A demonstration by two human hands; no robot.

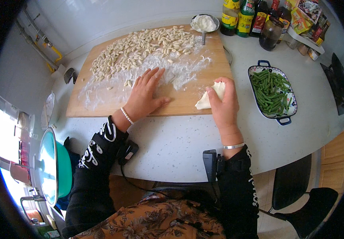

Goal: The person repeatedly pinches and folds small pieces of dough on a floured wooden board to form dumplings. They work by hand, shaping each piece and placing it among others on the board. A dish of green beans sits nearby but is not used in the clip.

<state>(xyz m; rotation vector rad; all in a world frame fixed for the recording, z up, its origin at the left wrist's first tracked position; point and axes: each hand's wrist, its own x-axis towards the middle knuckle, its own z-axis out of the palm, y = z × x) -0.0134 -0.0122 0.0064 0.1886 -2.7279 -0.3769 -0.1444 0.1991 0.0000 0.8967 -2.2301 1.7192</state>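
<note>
Dough (205, 102) in right hand (225, 106) sits near board edge (184, 114), bare wood (182, 101) leftward.

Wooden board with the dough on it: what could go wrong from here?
The dough lump, held in the right hand, is close to the near edge of the wooden board, so it might slip over onto the counter.
A few loose dough pieces lie by the left hand; a sweep could squash them.
The flour-filled scoop sits at the board's far edge and may spill if knocked.
</note>
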